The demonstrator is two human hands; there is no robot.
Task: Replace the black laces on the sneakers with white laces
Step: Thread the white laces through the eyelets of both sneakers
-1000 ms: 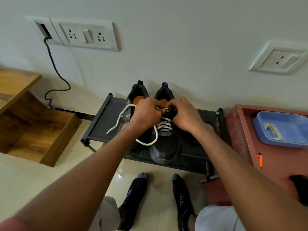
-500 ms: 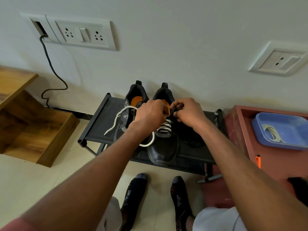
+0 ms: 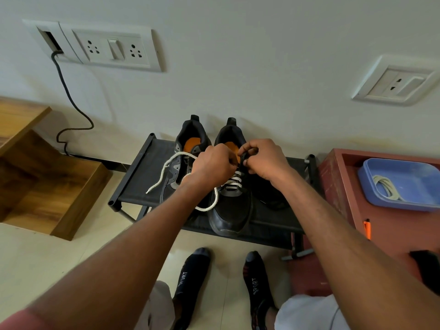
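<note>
**Both hands at the top eyelets of the right-hand sneaker**

Left hand: fingers curled tight, grip closed on the white lace. The lace leaves the fist, arcs left over the left-hand sneaker and ends loose on the shoe rack; a second loop hangs below the wrist beside the toe of the right-hand sneaker.

Right hand: thumb and forefinger pinched together at the tongue of the right-hand sneaker, grip closed on a small dark part there. Whether that is the lace tip, an eyelet flap or the tongue itself, I cannot tell.

Right-hand sneaker: white lace crossed through the lower eyelets in several rows; upper eyelets hidden by the hands. Both sneakers stand side by side on the rack, heels to the wall.

Change from half a second ago: the hands sit at the same eyelets and the pinches are unchanged; the trailing lace lies much as before.

Surroundings: a blue tray holding a coiled white cord rests on the red desk to the right. Socked feet stand on the floor below the rack.
</note>
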